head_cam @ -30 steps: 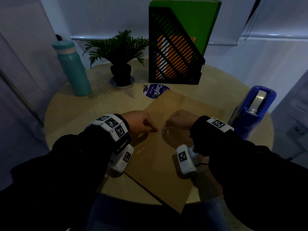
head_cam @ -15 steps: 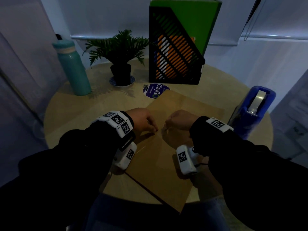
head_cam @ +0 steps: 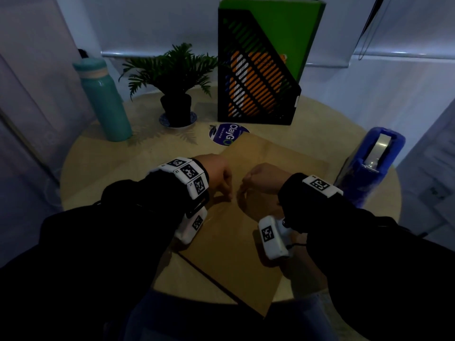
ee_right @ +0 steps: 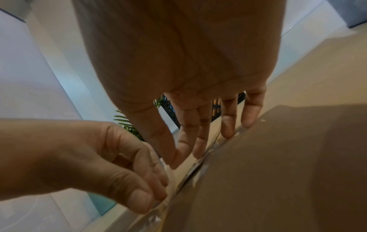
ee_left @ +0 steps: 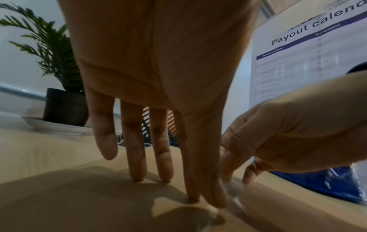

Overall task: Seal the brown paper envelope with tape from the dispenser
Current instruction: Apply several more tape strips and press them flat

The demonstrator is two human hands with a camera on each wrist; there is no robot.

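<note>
Both hands' fingertips [ee_left: 137, 177] on taped envelope [head_cam: 236, 242].

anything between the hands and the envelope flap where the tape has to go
Nothing visible stands in the way. Both the left hand and right hand are already down on the brown paper envelope, fingertips on the clear tape strip along the flap edge. The blue tape dispenser stands apart, off to the right.

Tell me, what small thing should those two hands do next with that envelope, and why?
Probably smooth the clear tape flat along the flap edge. Both the left hand and the right hand already have fingertips down on the brown envelope, and the tape looks wrinkled, not fully pressed.
</note>
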